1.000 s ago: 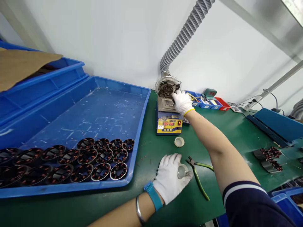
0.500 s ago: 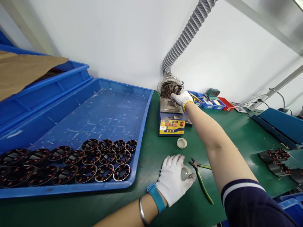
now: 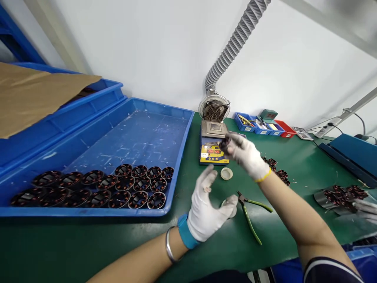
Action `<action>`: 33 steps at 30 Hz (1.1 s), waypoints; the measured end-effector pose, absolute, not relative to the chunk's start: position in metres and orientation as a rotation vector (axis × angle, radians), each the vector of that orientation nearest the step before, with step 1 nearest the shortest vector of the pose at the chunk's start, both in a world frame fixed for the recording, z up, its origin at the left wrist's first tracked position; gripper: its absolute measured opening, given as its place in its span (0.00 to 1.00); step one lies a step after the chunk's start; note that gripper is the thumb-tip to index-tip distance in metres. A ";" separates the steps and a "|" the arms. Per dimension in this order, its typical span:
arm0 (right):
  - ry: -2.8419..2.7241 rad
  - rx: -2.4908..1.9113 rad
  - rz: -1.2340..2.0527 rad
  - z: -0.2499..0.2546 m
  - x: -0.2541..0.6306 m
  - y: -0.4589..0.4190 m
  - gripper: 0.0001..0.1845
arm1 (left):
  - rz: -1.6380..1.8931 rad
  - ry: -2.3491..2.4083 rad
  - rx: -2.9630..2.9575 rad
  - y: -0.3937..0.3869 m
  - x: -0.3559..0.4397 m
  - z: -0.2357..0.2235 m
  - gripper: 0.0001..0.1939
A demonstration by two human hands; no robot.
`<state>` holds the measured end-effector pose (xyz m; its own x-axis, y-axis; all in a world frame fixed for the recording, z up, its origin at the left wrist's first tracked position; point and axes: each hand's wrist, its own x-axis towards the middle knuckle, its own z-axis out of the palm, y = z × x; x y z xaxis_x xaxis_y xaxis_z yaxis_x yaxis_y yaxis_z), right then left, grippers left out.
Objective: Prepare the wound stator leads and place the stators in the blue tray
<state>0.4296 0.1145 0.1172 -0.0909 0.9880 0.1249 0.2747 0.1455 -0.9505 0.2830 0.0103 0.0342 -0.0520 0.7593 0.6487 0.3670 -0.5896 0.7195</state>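
Gloved and raised in front of the solder pot (image 3: pixel 213 157), my right hand (image 3: pixel 249 157) grips a small dark wound stator (image 3: pixel 224 144); some motion blur hides its detail. My left hand (image 3: pixel 206 212) is open, thumb and fingers spread, with the palm side towards the right. Partly hidden behind its thumb is a small round dish (image 3: pixel 233 213) on the green bench. A second pale round dish (image 3: pixel 226 173) sits just in front of the pot. Green-handled cutters (image 3: pixel 250 224) lie with their handles apart, to the right of my left hand.
On the left, a blue tray (image 3: pixel 173 173) holds several wound stators (image 3: pixel 156 200) along its near side. More stators (image 3: pixel 281 175) lie beyond my right forearm. At the far right, a co-worker's gloved hand (image 3: pixel 366 208) is near other stators (image 3: pixel 341 196). Small bins (image 3: pixel 246 122) line the wall.
My right hand has come back from the solder pot towards me, bringing the dark stator. My left hand has lifted off the small dish and its fingers have spread. A co-worker's hand has appeared at right.
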 end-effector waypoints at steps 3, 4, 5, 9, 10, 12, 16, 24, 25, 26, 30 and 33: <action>-1.555 -1.248 0.975 0.089 0.425 0.062 0.35 | 1.631 1.349 1.891 0.013 0.273 0.057 0.26; -1.577 -1.266 0.900 0.081 0.423 0.051 0.35 | 1.571 1.373 1.907 0.013 0.270 0.062 0.23; -1.605 -1.282 0.799 0.075 0.422 0.042 0.34 | 1.510 1.387 1.935 0.014 0.268 0.066 0.19; -1.736 -1.244 0.335 0.062 0.422 0.031 0.30 | 1.362 1.389 2.095 0.016 0.261 0.069 0.15; -1.755 -1.208 0.252 0.060 0.423 0.031 0.29 | 1.339 1.370 2.130 0.017 0.259 0.068 0.17; -1.788 -1.162 0.139 0.059 0.426 0.033 0.29 | 1.288 1.308 2.183 0.019 0.256 0.065 0.22; -1.833 -1.180 0.070 0.058 0.430 0.032 0.31 | 1.244 1.244 2.194 0.021 0.253 0.063 0.28; -1.936 -1.253 0.011 0.065 0.433 0.023 0.29 | 1.154 1.152 2.055 0.023 0.256 0.064 0.28; -1.939 -1.304 0.036 0.068 0.433 0.022 0.29 | 1.126 1.116 1.999 0.024 0.256 0.063 0.29; -1.944 -1.359 0.070 0.070 0.432 0.021 0.29 | 1.100 1.074 1.933 0.025 0.256 0.063 0.30; -1.958 -1.562 0.207 0.080 0.426 0.018 0.27 | 0.983 0.879 1.638 0.025 0.254 0.063 0.35; -1.972 -1.637 0.257 0.086 0.422 0.018 0.26 | 0.908 0.833 1.425 0.024 0.253 0.065 0.36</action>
<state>0.4223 0.0175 0.0857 -0.0991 0.9509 0.2932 0.8438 0.2365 -0.4817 0.2533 0.0240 0.0650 0.4408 0.8958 0.0564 -0.0212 -0.0525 0.9984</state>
